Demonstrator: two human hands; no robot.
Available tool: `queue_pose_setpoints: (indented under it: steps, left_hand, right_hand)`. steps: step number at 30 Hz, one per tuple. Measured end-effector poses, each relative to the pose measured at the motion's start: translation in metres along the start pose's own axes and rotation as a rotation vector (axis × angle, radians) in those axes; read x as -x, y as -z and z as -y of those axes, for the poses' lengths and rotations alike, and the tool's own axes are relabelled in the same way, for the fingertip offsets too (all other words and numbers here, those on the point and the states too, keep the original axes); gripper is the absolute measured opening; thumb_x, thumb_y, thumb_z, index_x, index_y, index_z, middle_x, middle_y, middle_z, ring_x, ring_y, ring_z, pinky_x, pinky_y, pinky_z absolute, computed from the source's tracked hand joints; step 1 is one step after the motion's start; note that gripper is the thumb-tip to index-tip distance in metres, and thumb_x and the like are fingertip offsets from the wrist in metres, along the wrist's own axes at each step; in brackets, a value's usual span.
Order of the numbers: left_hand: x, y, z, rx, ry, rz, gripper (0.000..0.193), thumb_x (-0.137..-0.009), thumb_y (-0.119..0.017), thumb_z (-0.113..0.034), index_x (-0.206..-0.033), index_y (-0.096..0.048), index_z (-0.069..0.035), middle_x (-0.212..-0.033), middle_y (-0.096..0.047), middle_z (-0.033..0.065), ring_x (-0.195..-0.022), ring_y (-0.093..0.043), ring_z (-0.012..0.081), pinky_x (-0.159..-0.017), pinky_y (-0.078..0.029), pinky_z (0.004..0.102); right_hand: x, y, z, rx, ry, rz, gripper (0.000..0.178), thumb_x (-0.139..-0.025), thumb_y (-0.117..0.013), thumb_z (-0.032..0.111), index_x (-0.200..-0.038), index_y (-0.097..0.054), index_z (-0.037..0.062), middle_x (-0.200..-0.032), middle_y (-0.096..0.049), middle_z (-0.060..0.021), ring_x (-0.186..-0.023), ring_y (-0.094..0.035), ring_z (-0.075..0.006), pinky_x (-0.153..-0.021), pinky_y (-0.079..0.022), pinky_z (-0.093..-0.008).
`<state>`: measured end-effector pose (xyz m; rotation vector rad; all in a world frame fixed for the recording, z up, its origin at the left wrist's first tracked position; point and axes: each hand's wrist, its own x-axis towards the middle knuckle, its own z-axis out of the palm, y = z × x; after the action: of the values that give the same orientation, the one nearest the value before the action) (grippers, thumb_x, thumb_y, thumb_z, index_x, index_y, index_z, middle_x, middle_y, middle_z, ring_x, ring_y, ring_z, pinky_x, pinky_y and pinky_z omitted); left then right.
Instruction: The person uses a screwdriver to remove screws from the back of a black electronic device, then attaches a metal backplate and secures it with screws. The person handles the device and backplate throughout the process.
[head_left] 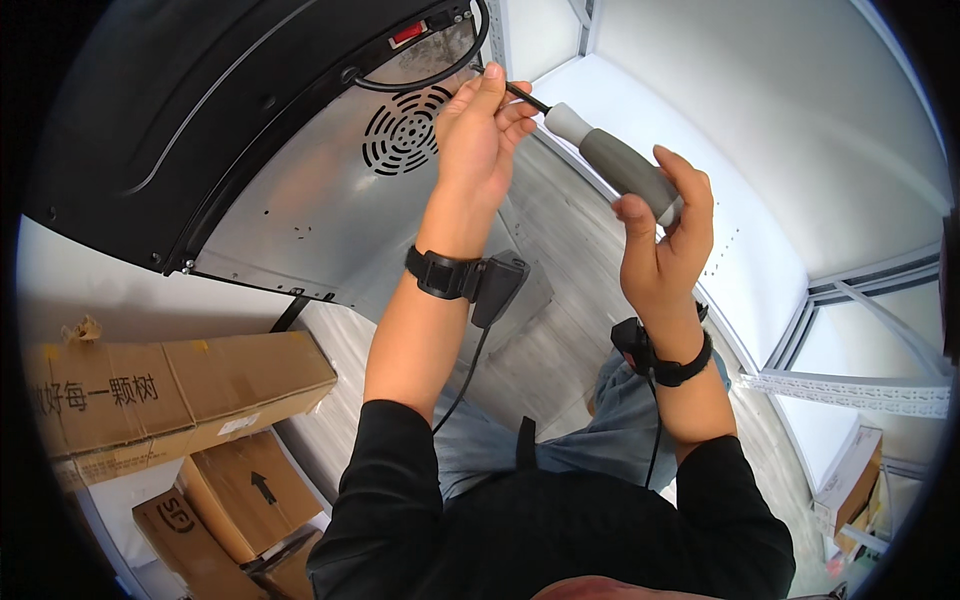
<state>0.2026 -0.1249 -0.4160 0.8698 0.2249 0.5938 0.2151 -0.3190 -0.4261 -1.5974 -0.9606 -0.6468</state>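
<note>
A screwdriver [628, 163] with a thick grey handle and a dark shaft slants up and left toward a corner of a bare metal panel [300, 200]. My left hand [480, 125] is closed around the shaft near its tip, thumb on top. Those fingers partly cover the tip, so I cannot make out what it meets. At the handle's butt end, my right hand [668, 220] grips with curled thumb and fingers. The panel belongs to a large black-trimmed machine [180, 120], with round vent slots [408, 130] close to my left wrist.
A black cable [420, 85] loops across the panel beside a red switch [407, 34]. White metal shelving [700, 130] stands close on the right, with small dark specks on its board. Cardboard boxes [200, 385] are stacked at lower left. Cables hang from both wrist straps.
</note>
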Motion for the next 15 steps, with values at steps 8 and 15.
queue_pose_setpoints:
  steps: [8, 15]
  left_hand:
    - [0.005, 0.001, -0.009, -0.008, 0.061, 0.182, 0.024, -0.101, -0.044, -0.017, -0.117, -0.052, -0.001, -0.099, -0.066, 0.0116, -0.080, -0.062, 0.0147, -0.072, -0.052, 0.0283]
    - [0.000, 0.001, -0.001, -0.028, 0.054, 0.021, 0.017, -0.099, -0.052, -0.021, -0.103, -0.055, -0.005, -0.088, -0.065, 0.0084, -0.065, -0.051, 0.0087, -0.060, -0.043, 0.0229]
  right_hand:
    - [0.000, 0.007, 0.007, -0.129, -0.453, 0.146, 0.033, -0.092, -0.064, 0.019, -0.118, -0.052, 0.0010, -0.080, -0.060, -0.0085, -0.065, -0.054, -0.0127, -0.059, -0.044, -0.0262]
    - [0.009, -0.004, -0.007, -0.071, -0.019, 0.036, 0.053, -0.088, -0.068, 0.014, -0.129, -0.037, 0.0001, -0.094, -0.057, -0.0122, -0.081, -0.055, -0.0150, -0.069, -0.046, -0.0272]
